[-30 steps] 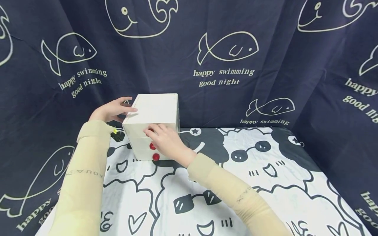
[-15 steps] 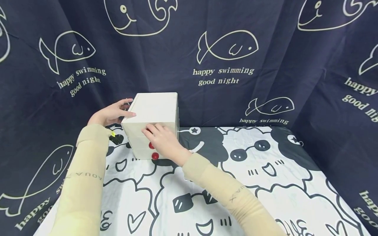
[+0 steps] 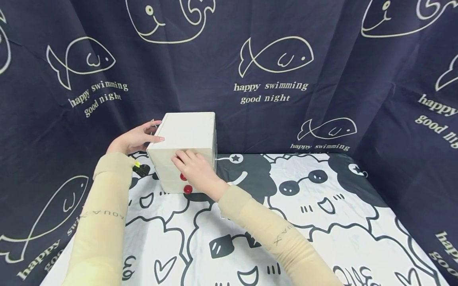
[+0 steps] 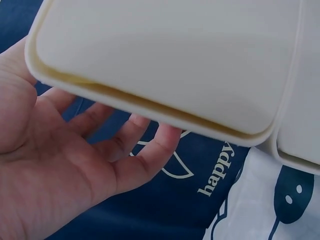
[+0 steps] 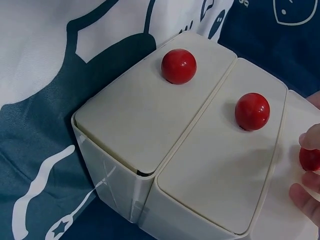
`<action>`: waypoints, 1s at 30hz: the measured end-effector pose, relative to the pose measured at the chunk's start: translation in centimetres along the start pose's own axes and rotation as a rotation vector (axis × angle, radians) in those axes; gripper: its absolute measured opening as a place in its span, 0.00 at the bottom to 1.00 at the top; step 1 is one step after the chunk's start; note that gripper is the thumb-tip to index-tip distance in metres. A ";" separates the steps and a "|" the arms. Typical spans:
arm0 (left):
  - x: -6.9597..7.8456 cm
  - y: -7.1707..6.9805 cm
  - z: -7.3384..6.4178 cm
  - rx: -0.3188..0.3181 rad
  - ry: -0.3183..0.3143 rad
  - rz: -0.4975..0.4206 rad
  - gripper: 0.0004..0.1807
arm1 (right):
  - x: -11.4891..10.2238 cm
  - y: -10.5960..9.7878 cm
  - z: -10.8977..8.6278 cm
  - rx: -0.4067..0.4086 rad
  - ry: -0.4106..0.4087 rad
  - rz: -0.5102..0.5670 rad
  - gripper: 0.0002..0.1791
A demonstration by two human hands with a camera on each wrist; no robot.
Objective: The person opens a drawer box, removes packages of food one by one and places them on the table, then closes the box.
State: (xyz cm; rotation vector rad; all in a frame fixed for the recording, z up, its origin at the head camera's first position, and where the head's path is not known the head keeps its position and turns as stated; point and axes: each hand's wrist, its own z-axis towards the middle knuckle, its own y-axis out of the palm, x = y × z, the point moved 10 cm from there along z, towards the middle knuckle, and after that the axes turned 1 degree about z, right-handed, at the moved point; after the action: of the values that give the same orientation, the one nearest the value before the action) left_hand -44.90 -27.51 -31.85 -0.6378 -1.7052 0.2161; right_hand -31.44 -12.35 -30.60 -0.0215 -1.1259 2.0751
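Out on the left, the left hand (image 3: pixel 134 138) had its fingers spread along the side of the white drawer box (image 3: pixel 187 129), one tip lying over the top edge, bracing rather than clutching, by the look of it. The box itself stood upright toward the back of the counter (image 3: pixel 322 226), near the dark curtain (image 3: pixel 275 119). It looked like stiff, smooth plastic, probably light enough to slide if pulled unsupported, so that flat steadying palm seemed well placed. Then across to the right hand (image 3: pixel 195 169), up at the front, fingers curled in a pinch around the top knob (image 5: pixel 311 159)! Round, glossy and likely slick, it called for a grip from both sides, with a straight, even pull or push to keep the drawer from jamming.

Now the views: the left wrist camera caught the rimmed side panel and fingertips reaching behind its lower edge, a detail the head view half hid. The head view showed only the middle knob (image 3: pixel 183 176) and bottom knob (image 3: pixel 187 189); the right wrist camera alone revealed the top one, partly covered, between those fingers.
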 end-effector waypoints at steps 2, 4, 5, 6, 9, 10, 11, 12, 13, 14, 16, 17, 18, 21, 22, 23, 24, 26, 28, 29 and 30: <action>0.1 0.1 0.0 -0.004 0.000 -0.005 0.55 | 0.0 0.0 0.0 0.000 -0.001 0.004 0.19; 0.1 0.1 0.1 -0.005 -0.003 -0.006 0.55 | 0.0 0.0 0.0 -0.003 -0.002 0.001 0.18; 0.1 0.2 0.2 -0.004 -0.006 -0.010 0.55 | 0.0 0.0 0.0 -0.005 -0.001 -0.002 0.18; 0.0 0.2 0.2 -0.004 -0.008 -0.013 0.54 | 0.0 0.0 0.0 -0.008 -0.001 -0.007 0.18; 0.1 0.4 0.2 0.000 -0.008 -0.011 0.54 | 0.0 0.1 0.0 -0.009 0.001 -0.009 0.18; 0.1 0.4 0.1 0.004 -0.008 -0.012 0.54 | 0.1 0.2 0.0 -0.008 0.002 -0.007 0.18; 0.2 0.4 0.1 0.007 -0.007 -0.015 0.54 | 0.1 0.2 0.0 -0.006 0.004 -0.003 0.18; 0.2 0.4 0.0 0.012 -0.006 -0.018 0.55 | 0.1 0.2 0.0 -0.005 0.004 0.001 0.18; 0.2 0.3 -0.1 0.017 -0.004 -0.021 0.55 | 0.1 0.3 0.0 -0.003 0.004 0.005 0.18; 0.2 0.3 -0.2 0.020 -0.003 -0.026 0.55 | 0.1 0.3 0.0 0.001 0.005 0.005 0.18; 0.1 0.3 -0.2 0.026 -0.002 -0.039 0.54 | 0.1 0.3 0.1 0.003 0.004 0.005 0.18; 0.1 0.2 -0.3 0.028 -0.002 -0.043 0.54 | 0.1 0.3 0.1 0.004 0.003 0.005 0.18; 0.0 0.2 -0.3 0.030 -0.001 -0.046 0.54 | 0.1 0.3 0.1 0.007 0.002 0.004 0.18; 0.0 0.3 -0.2 0.027 0.003 -0.050 0.52 | 0.1 0.2 0.1 0.017 0.001 0.005 0.18; 0.0 0.3 -0.3 0.026 0.003 -0.049 0.52 | 0.0 0.2 0.1 0.020 0.000 0.005 0.18; 0.1 0.4 -0.3 0.025 0.003 -0.048 0.52 | 0.0 0.2 0.1 0.022 -0.001 0.002 0.18; 0.1 0.4 -0.4 0.022 0.002 -0.049 0.52 | 0.0 0.2 0.1 0.025 -0.002 0.002 0.18; 0.4 0.6 -0.7 0.016 -0.001 -0.054 0.51 | -0.1 0.2 0.1 0.029 -0.005 -0.002 0.18; 0.8 0.7 -1.2 0.012 -0.009 -0.061 0.51 | -0.2 0.1 0.2 0.034 -0.007 -0.004 0.17; 1.0 0.8 -1.5 0.009 -0.012 -0.064 0.50 | -0.3 0.1 0.2 0.039 -0.008 -0.004 0.17; 1.2 0.9 -1.8 0.006 -0.014 -0.066 0.50 | -0.3 0.0 0.2 0.044 -0.009 -0.003 0.17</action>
State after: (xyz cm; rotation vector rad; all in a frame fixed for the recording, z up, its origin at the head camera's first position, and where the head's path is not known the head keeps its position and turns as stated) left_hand -43.07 -26.49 -30.81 -0.5756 -1.7356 0.1796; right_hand -31.28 -12.68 -30.61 0.0101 -1.0849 2.0985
